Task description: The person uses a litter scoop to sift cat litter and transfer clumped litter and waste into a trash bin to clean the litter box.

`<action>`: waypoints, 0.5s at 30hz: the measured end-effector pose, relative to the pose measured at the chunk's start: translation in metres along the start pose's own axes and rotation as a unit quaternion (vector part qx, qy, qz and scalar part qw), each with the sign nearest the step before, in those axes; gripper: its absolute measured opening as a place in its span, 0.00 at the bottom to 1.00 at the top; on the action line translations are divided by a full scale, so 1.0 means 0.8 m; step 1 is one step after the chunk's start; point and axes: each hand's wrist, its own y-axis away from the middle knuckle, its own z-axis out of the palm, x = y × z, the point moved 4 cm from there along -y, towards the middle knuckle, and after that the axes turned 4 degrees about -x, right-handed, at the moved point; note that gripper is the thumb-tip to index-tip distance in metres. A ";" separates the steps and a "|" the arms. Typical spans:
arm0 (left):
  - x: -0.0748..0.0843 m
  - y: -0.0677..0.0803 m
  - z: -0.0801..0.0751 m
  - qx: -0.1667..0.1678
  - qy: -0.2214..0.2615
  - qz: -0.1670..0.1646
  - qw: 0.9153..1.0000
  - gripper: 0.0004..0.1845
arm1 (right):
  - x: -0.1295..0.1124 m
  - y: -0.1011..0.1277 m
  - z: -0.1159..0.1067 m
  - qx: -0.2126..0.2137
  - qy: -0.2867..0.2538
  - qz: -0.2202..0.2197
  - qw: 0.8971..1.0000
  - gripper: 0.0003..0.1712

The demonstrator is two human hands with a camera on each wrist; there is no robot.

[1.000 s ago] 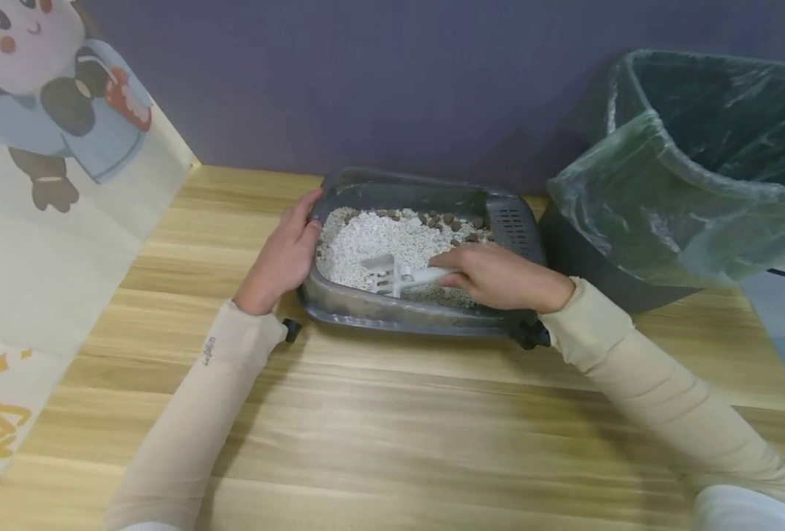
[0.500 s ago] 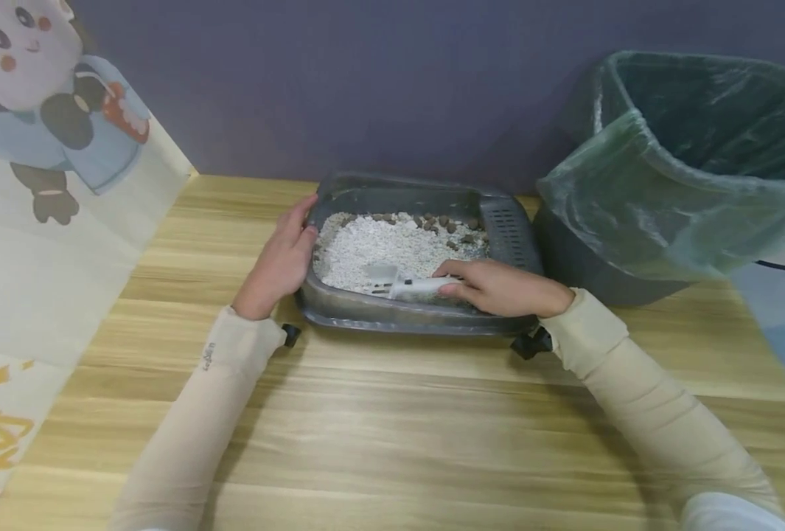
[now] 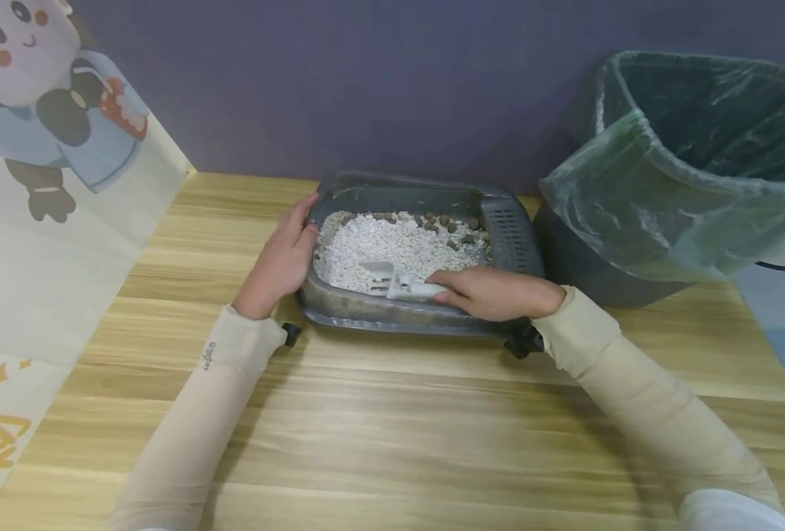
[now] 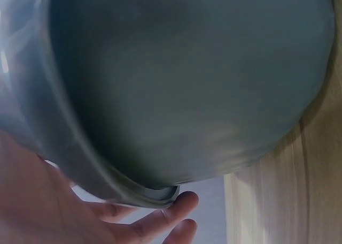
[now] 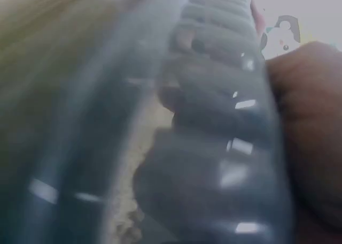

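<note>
Head view: right hand grasps the white slotted scoop, now drawn nearer the grey plastic tray's near rim, so sifting goes on; left hand curls over the left rim; grainy white litter, brown lumps beyond the fingertips
Left wrist: smooth grey wall, fingers beneath the rim
Right wrist: blurred, grip unreadable
</note>
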 end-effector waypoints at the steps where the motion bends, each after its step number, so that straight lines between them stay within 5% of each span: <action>1: 0.000 0.000 0.000 0.001 0.001 0.001 1.000 0.28 | 0.001 0.001 0.001 0.001 -0.004 0.000 1.000 0.19; 15: -0.003 0.000 -0.001 0.001 0.002 0.000 1.000 0.28 | 0.012 0.011 0.008 0.106 0.017 -0.009 0.994 0.20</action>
